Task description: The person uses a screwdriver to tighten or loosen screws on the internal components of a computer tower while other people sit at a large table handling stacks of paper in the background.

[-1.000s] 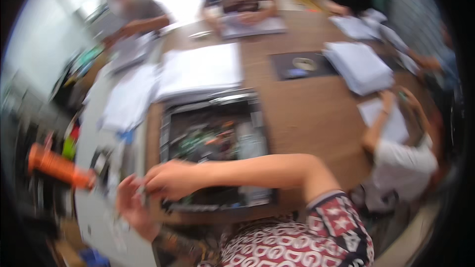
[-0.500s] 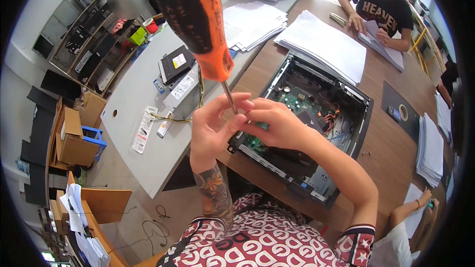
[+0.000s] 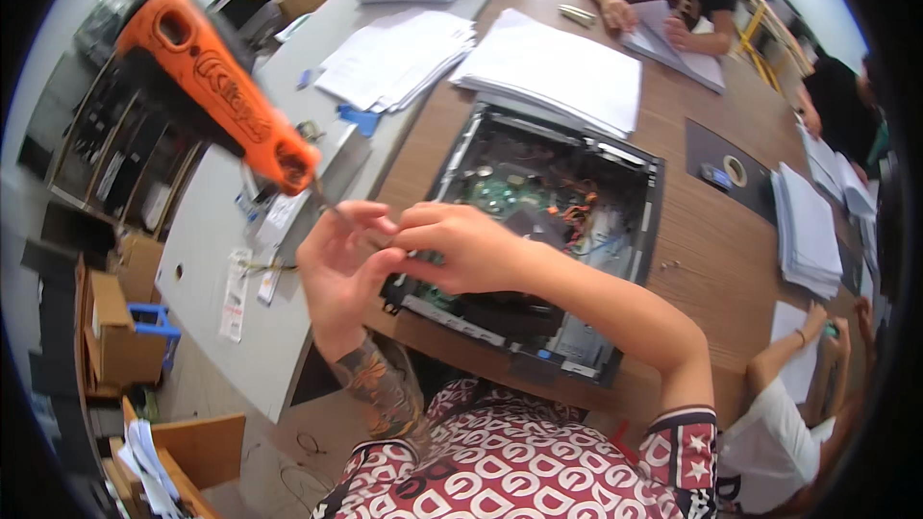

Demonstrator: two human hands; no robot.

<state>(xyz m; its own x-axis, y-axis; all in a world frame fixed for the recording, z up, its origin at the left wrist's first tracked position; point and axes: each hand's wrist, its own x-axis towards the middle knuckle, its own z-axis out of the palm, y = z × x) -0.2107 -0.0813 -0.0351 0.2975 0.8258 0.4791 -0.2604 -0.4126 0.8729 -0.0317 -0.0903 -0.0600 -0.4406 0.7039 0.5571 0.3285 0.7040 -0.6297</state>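
A screwdriver with an orange and black handle leans up and away to the left, its handle close to the camera. Its thin shaft runs down into the curled fingers of my left hand, which grips it low. My right hand is closed in a pinch, fingertips meeting those of the left hand at the shaft's lower end. Whatever sits between the right fingertips is too small to make out. Beneath and beyond my hands lies an opened desktop computer case, with a green circuit board and orange wires inside.
Paper stacks lie behind the case, with more at the right. A grey table on the left bears removed metal parts. Loose screws and a tape roll lie to the right. Other people handle papers around the brown table.
The screwdriver handle has tipped further left, away from upright. My view has shifted, so both hands and the case appear further left. The fingertips are still together.
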